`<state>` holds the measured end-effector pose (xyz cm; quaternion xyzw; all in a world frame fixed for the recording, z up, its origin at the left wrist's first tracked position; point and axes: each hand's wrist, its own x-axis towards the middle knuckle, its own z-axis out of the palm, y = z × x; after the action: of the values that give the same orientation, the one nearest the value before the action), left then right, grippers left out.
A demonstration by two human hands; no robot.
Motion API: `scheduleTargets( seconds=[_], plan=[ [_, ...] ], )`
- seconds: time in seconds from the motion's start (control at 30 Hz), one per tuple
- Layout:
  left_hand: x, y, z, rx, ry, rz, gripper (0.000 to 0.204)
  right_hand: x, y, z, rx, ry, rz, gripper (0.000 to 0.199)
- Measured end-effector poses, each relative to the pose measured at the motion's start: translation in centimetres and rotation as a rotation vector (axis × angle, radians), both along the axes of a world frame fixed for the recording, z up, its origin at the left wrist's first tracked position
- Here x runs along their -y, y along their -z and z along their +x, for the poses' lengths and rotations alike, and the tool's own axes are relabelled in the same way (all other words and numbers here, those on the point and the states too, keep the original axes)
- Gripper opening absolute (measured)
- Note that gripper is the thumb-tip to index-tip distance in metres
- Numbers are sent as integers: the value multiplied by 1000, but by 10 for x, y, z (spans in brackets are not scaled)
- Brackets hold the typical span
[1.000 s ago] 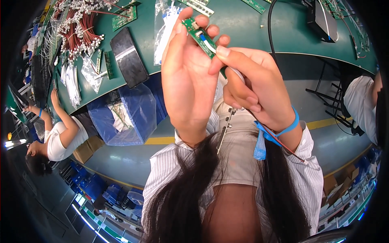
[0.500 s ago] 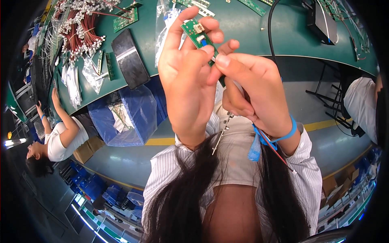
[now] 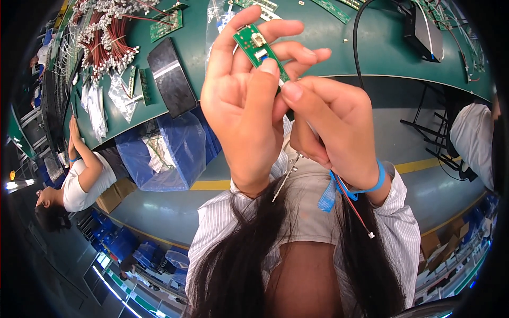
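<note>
A narrow green circuit board (image 3: 273,62) with white connectors and a blue tab is raised above the table's near edge. My left hand (image 3: 241,114) grips it, thumb pressed on its face at the blue tab, the other fingers behind or spread. The thumb and forefinger of my right hand (image 3: 339,127) pinch the board's lower end; the remaining fingers are curled. Below that hand hangs a red and black wire cable (image 3: 354,209) with a white plug. A thin strip with small parts (image 3: 287,177) also dangles there; its upper end is hidden.
On the green table (image 3: 313,50) lie bundled red-brown cables (image 3: 108,45), a black tray-like piece (image 3: 170,77), more circuit boards (image 3: 331,9) and a black box (image 3: 423,34). A blue-lined bin (image 3: 180,153) stands below the edge. A co-worker (image 3: 87,177) is at the left.
My left hand's fingers have spread outward, and its thumb sits a little differently on the board. The right hand has shifted slightly, and the dangling cable has swung left and down.
</note>
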<state>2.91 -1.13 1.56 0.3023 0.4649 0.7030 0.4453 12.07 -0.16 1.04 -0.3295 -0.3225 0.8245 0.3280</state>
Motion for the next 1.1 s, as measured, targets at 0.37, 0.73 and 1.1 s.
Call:
scheduleTargets(
  seconds=[0.37,0.73,1.1],
  plan=[
    [1,-2,5,-63,-39,52,46,3,-1,1,67,10,100,27],
    [1,-3,7,-81,-8,73,48,4,-4,5,100,17,126,24],
    [-1,-6,9,-80,23,95,46,4,-4,6,67,42,118,23]
  ],
)
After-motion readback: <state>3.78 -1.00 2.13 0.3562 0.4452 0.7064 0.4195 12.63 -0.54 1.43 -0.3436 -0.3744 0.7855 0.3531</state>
